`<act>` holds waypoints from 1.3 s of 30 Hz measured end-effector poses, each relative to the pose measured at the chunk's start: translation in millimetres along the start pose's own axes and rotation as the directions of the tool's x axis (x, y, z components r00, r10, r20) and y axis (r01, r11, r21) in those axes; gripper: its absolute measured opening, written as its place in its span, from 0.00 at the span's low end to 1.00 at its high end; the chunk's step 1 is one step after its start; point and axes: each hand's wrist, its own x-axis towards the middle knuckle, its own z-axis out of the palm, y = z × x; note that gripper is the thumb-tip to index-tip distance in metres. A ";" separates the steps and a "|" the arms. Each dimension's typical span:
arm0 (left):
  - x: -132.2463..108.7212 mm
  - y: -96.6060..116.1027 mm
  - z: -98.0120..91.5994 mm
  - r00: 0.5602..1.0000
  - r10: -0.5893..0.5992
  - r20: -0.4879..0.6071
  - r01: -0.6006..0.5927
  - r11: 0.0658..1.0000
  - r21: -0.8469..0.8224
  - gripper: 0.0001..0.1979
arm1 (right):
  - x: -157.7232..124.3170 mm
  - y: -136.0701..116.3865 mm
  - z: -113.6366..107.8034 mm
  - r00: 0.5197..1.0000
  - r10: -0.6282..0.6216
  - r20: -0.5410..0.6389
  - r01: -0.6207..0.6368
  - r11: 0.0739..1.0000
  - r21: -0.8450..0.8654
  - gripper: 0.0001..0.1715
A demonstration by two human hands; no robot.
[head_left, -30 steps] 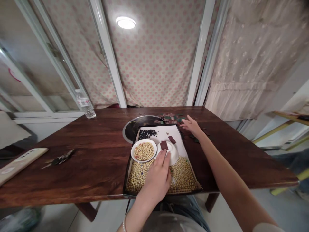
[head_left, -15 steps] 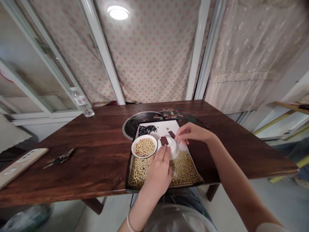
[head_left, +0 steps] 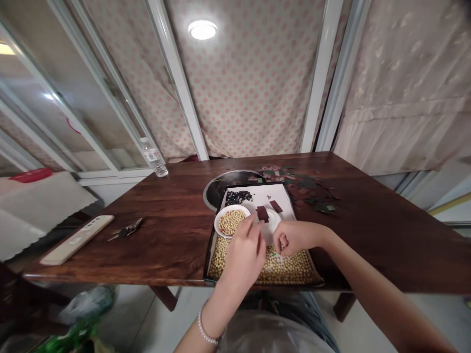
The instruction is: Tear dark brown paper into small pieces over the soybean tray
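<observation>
A shallow tray (head_left: 264,189) with black edges lies before me, its near half filled with small round yellow beads (head_left: 290,268). In it sit a white bowl (head_left: 217,226) of similar beads, with some red ones, and a white upturned bowl (head_left: 271,226). A dark brown rectangular piece (head_left: 262,214) rests on the upturned bowl, and another brown piece (head_left: 275,206) lies just behind. My left hand (head_left: 246,250) hovers over the bowl's left side, fingers extended and apart. Low over the beads at the bowl's right, my right hand (head_left: 296,238) has curled, pinched fingers; their contents are hidden.
Small black beads (head_left: 238,197) are heaped in the tray's far left corner. Brown and green scraps (head_left: 307,186) are scattered behind it, beside a round dark inset (head_left: 217,189). Keys (head_left: 127,229), a pale remote-like object (head_left: 78,240) and a water bottle (head_left: 154,158) are at the left.
My right hand has moved from behind the upturned bowl's right edge down toward the near beads. My left fingers have lifted from the bowl. The view has shifted left.
</observation>
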 end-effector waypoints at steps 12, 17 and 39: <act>7.0 3.7 -12.4 0.942 -0.136 0.307 0.079 0.979 0.189 0.17 | -3.1 -2.5 -0.5 0.995 0.017 -0.099 -0.026 0.995 -0.092 0.09; 3.4 -3.5 -5.7 0.907 -0.157 0.392 0.048 0.961 0.273 0.22 | -6.9 -4.2 -7.8 0.992 -0.057 -0.111 0.059 0.998 0.012 0.07; -1.7 -2.3 3.0 0.914 -0.087 0.396 -0.013 0.970 0.243 0.23 | 34.2 15.3 -6.7 0.751 0.059 -0.658 -0.026 0.998 0.059 0.07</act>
